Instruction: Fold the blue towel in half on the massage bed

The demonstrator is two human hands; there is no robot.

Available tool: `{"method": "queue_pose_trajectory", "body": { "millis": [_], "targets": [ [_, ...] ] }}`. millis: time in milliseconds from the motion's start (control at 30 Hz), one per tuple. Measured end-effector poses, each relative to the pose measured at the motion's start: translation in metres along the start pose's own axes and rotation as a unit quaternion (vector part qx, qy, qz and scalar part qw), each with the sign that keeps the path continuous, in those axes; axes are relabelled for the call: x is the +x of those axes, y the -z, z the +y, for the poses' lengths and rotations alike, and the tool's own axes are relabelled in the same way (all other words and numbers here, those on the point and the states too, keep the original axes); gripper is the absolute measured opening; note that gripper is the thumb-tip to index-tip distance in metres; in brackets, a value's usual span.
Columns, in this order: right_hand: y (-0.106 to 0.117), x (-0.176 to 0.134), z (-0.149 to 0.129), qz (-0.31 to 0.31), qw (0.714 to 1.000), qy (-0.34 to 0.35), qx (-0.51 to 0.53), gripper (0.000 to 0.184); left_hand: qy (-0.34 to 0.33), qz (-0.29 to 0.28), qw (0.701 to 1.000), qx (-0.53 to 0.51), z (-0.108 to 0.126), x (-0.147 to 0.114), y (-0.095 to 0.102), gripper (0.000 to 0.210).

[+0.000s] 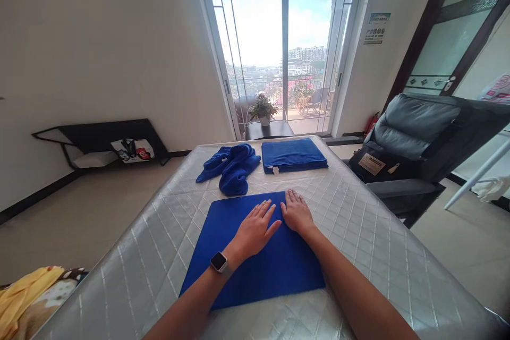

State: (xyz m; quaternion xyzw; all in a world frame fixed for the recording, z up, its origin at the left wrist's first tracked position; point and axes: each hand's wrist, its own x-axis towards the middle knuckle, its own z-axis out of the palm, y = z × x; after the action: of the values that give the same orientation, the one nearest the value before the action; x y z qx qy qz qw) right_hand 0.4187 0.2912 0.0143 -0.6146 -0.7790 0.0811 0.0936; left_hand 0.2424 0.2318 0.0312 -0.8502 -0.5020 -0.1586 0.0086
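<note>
A blue towel lies spread flat in front of me on the quilted silver cover. My left hand, with a watch on its wrist, rests palm down on the middle of the towel, fingers stretched out. Near the towel's upper right corner, my right hand also lies flat, fingers extended. Neither hand grips anything. Beyond them sit a crumpled pair of blue towels or one bunched towel, I cannot tell which, and a neat folded stack of blue towels with a white tag.
A dark recliner stands to the right, with a black bag on it. Behind the far edge is a chair with a potted plant. A black rack stands by the left wall; yellow cloth lies at lower left.
</note>
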Motion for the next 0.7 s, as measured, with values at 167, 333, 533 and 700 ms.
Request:
{"method": "queue_pose_trajectory", "body": {
  "millis": [167, 333, 533, 700],
  "targets": [
    [0.0, -0.004, 0.005, -0.014, 0.999, 0.035, -0.021, 0.065, 0.012, -0.021, 0.999, -0.033, 0.029, 0.064, -0.033, 0.062],
    [-0.001, -0.002, 0.003, 0.001, 1.0, 0.018, -0.003, 0.062, 0.03, -0.04, 0.999, -0.015, 0.0, 0.061, -0.049, 0.061],
    [0.0, 0.0, -0.001, 0.006, 1.0, 0.001, 0.006, 0.063, 0.139, -0.045, 0.988, 0.043, -0.078, -0.002, -0.025, 0.068],
    [-0.002, 0.0, 0.0, -0.001, 1.0, 0.002, -0.017, 0.062, 0.232, -0.045, 0.969, 0.067, -0.131, -0.049, -0.009, 0.073]
  ]
}}
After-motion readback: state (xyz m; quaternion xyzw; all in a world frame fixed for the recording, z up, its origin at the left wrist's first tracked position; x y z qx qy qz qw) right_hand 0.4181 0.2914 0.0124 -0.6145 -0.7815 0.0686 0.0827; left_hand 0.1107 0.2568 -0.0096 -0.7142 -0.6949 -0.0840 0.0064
